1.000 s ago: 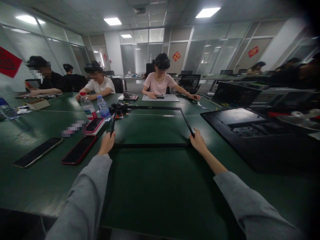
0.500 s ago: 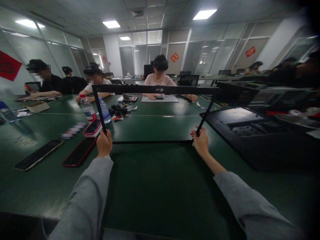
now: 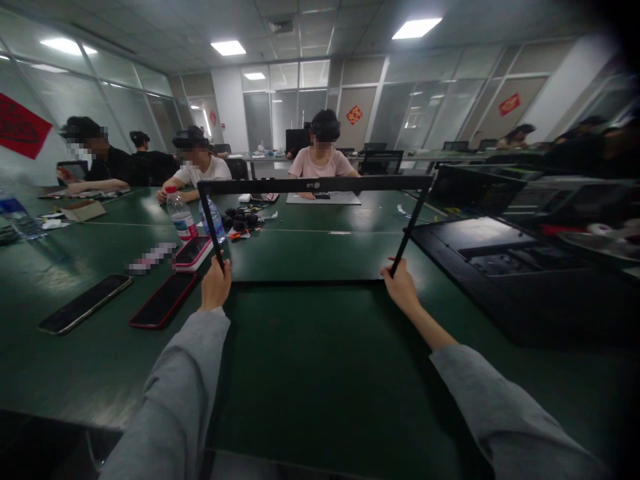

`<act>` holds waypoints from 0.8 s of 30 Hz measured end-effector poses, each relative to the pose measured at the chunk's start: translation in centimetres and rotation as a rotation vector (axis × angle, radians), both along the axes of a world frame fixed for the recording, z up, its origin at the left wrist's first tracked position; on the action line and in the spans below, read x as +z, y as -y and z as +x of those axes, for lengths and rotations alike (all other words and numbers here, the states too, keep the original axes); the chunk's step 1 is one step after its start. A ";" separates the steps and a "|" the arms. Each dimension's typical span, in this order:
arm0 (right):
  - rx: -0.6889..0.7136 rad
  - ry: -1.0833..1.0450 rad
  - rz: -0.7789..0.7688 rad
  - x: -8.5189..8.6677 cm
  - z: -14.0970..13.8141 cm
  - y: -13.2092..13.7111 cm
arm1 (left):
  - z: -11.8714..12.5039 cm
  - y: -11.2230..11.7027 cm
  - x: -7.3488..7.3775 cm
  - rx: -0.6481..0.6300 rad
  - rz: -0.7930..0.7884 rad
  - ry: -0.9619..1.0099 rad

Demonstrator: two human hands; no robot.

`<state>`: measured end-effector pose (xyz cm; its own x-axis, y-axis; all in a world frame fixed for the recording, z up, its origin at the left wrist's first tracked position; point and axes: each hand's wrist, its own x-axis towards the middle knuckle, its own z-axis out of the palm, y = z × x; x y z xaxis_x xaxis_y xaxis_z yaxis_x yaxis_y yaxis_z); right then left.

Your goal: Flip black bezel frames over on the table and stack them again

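A thin black monitor bezel (image 3: 280,186), an open rectangular frame with an upside-down LG logo on its far bar, is held up over the green table (image 3: 320,373). My left hand (image 3: 216,285) is closed around its left side bar near the lower corner. On the opposite side bar, my right hand (image 3: 401,287) grips close to the other lower corner. Through the frame's opening the tabletop and a person across the table show. The bezel's near bar (image 3: 310,284) runs between my two hands.
Left of my left hand lie a red-edged phone (image 3: 164,300), a dark phone (image 3: 86,303) and a pink-edged device (image 3: 194,253). Two bottles (image 3: 181,217) and tangled black cables (image 3: 243,219) are beyond. A large black panel (image 3: 480,267) lies at right. Several people sit around.
The bezel's far bar has tilted slightly lower in view, and my left hand has shifted a little to the right. Both hands still grip the bezel. The whole view has shifted slightly.
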<state>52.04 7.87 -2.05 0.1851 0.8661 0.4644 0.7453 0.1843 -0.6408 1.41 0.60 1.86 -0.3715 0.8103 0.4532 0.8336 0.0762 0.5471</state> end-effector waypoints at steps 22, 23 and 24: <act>-0.037 0.454 -0.110 -2.0 1.6 -2.2 | -1.1 -0.7 -1.3 0.042 -0.271 -0.170; -0.039 0.445 -0.104 -2.1 1.7 -2.2 | -1.1 -0.7 -1.3 0.042 -0.274 -0.177; -0.045 0.436 -0.101 -2.1 1.7 -2.3 | -1.2 -0.7 -1.3 0.038 -0.281 -0.182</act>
<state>53.74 10.15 -4.17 0.0289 0.9067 0.4208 0.9555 0.0986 -0.2780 0.23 1.28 0.52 -0.3379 0.8999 0.2756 0.9091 0.2363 0.3431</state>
